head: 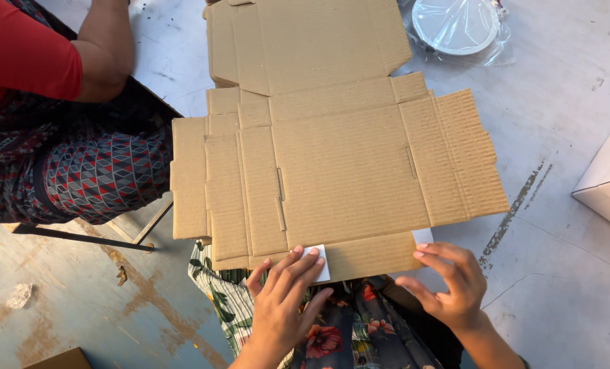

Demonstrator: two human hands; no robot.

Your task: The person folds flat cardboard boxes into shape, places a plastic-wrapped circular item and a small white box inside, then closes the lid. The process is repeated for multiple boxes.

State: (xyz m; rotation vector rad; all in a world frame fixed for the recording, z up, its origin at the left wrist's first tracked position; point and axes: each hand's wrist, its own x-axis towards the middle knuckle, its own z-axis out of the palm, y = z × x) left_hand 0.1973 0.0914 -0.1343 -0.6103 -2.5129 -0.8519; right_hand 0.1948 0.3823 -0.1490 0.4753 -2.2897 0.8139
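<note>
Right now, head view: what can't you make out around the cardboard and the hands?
- Underside of the flat cardboard sheet: faces down.
- White piece under the left hand: fingers cover most of it.
- White box: cut off by the right edge.
- White round thing in a plastic bag: cut off at the top.
- Right hand: palm hidden.

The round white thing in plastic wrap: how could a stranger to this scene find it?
Start from the flat brown cardboard sheets in the middle of the grey table, then look past their far right corner. The round white disc lies there, alone in clear crinkled plastic.
</note>
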